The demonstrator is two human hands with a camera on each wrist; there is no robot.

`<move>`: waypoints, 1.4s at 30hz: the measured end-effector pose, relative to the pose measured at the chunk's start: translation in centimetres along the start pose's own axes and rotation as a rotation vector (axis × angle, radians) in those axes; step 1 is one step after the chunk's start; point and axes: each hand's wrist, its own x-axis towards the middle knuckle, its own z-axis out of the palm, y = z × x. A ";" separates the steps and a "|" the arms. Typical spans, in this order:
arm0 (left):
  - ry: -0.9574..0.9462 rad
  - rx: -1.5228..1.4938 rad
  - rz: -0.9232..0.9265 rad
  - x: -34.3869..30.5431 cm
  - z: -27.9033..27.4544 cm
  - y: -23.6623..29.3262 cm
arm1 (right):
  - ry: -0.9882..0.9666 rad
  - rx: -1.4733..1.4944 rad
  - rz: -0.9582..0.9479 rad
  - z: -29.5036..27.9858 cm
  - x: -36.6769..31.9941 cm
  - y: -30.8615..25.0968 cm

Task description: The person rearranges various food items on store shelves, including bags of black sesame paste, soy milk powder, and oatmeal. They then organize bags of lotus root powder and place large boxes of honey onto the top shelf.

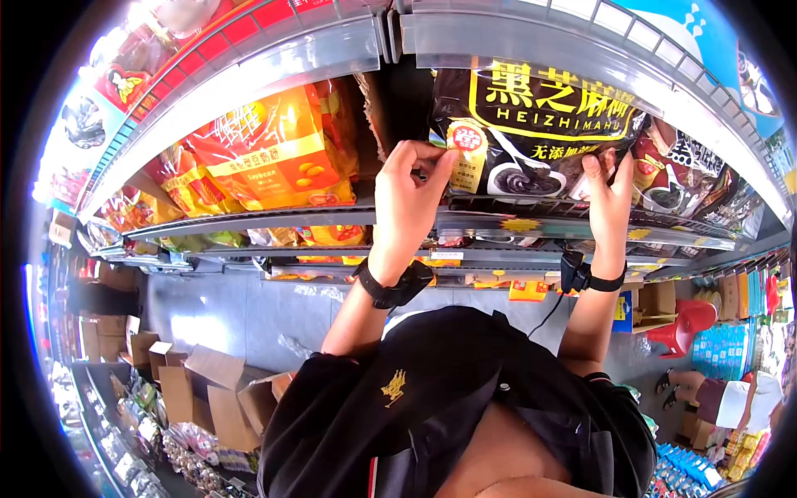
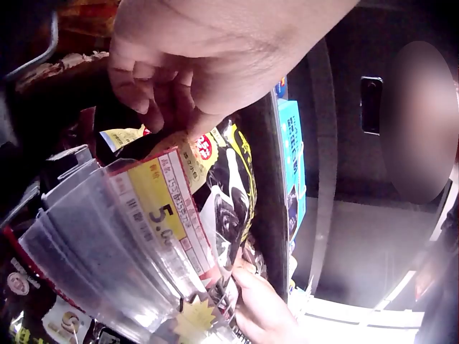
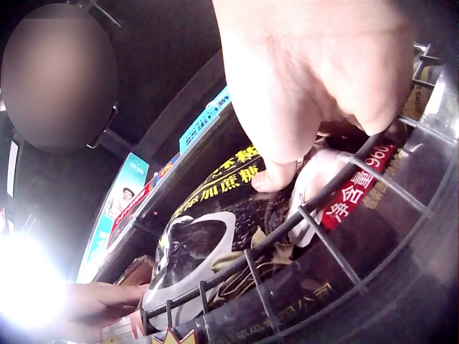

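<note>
Head view: black HEIZHIMAHU bag (image 1: 556,109) was held at both side edges.
Left hand (image 1: 407,195) pinched the left edge, narrow grip between thumb and fingers. Right hand (image 1: 610,199) gripped the right edge, thumb on the printed front; its other fingertips were hidden at right wrist. Bag stood on the shelf (image 1: 290,218) behind a wire rail (image 3: 307,211), right of orange soybean bags (image 1: 282,153).
</note>
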 end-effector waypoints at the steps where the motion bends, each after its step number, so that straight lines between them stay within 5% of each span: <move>1: -0.010 0.014 0.020 0.0 0.0 -0.2 | 0.003 0.010 -0.004 0.0 0.1 0.0; 42: -0.079 -0.164 -0.016 -1.6 -1.2 -1.2 | -0.006 0.029 0.009 -0.2 0.0 -0.1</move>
